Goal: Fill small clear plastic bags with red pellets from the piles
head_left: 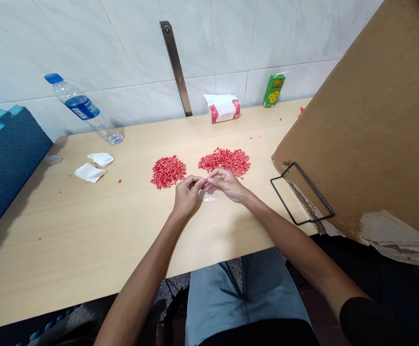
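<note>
Two heaps of small red pieces lie on the pale wooden table: a left heap and a right heap. Just in front of them my left hand and my right hand meet fingertip to fingertip. Both are pinched closed on a small red piece between them, too small to make out well. Something thin and clear, perhaps a small plastic bag, hangs below the fingers. Stray red pieces dot the table.
A tilted water bottle, two crumpled tissues, a tissue pack and a green drink carton stand by the tiled wall. A large cardboard sheet with a black wire frame leans at right. A blue foam mat borders the left.
</note>
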Tool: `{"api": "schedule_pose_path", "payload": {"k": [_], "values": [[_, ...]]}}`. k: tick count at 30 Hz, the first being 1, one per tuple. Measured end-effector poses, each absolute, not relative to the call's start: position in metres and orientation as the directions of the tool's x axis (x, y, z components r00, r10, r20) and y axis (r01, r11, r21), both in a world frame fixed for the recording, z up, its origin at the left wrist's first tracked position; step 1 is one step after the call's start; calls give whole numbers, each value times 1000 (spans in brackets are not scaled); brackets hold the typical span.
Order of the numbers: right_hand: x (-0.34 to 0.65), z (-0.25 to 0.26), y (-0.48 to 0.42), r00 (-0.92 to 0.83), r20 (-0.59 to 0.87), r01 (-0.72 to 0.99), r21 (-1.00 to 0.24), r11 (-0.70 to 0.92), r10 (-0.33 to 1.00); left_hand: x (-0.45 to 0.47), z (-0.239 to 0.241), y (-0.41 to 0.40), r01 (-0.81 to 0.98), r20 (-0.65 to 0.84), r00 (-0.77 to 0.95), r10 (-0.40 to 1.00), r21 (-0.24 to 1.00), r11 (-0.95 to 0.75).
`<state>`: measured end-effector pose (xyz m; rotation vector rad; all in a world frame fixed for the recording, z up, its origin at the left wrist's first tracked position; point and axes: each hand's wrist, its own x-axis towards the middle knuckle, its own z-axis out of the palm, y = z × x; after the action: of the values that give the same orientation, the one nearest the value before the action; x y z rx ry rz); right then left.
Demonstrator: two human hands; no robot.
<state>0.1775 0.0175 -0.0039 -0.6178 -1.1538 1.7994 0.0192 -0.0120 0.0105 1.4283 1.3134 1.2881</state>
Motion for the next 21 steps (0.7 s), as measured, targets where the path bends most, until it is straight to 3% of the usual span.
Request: {"api": "schedule_pose_path", "payload": {"k": [15,21], "values": [[177,-4,17,-478,57,-417,-893,-170,876,19,12,-10,206,165,-50,985,967,-151],[174,-6,16,-402,51,-421,-897,-135,914,20,8,-12,236,181,-20,983,957,-171]]}}
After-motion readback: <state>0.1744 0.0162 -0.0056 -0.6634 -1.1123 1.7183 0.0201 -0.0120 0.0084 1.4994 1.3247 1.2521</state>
